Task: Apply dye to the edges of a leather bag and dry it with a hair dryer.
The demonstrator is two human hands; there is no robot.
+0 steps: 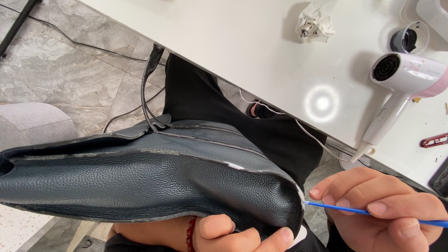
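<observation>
The dark leather bag [149, 186] lay sideways across the person's lap, just below the edge of the white table [242, 46], its worn corner turned toward the right hand [382, 214], seemingly to keep that edge within reach. The left hand [233, 235] cupped the bag from underneath, fingers curled up around its lower edge. The right hand's fingers were pinched closed on a thin blue stick [373, 213], its tip touching the corner seam. A white hair dryer [401, 88] rested on the table.
</observation>
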